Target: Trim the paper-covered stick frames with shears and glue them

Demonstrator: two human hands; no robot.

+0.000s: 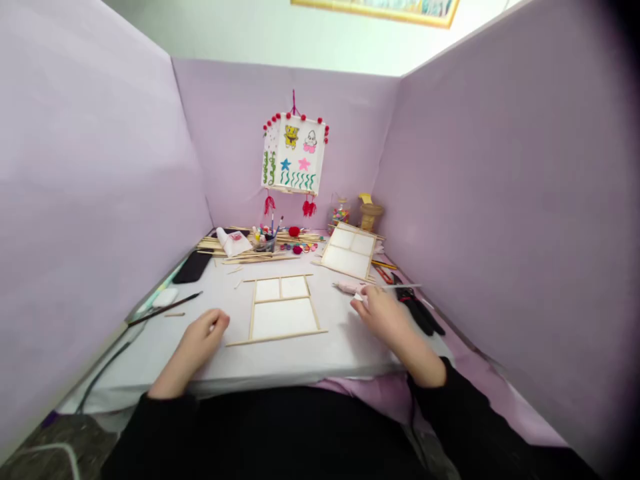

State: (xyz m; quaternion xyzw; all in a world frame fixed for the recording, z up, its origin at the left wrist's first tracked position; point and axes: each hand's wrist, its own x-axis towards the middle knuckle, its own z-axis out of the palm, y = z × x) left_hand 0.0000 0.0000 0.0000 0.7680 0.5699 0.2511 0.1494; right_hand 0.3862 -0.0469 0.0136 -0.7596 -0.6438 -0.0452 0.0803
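A flat panel of wooden sticks backed with white paper [283, 311] lies on the white table [300, 357] between my hands. My left hand [203, 337] rests on the table just left of the panel, fingers curled with nothing visible in them. My right hand [383, 312] lies to the right of the panel, fingers closed round a small white thing I cannot make out. A pinkish tube [347, 287] lies just beyond that hand. A second stick panel [350, 251] leans further back on the right.
A decorated paper lantern [294, 155] hangs at the back wall. Below it lie loose wooden sticks [235, 248], a cup of brushes [265, 240] and beads. A black phone [193, 266] and a paintbrush [165, 309] lie at left; a black tool [417, 310] lies at right. Lilac partitions enclose the table.
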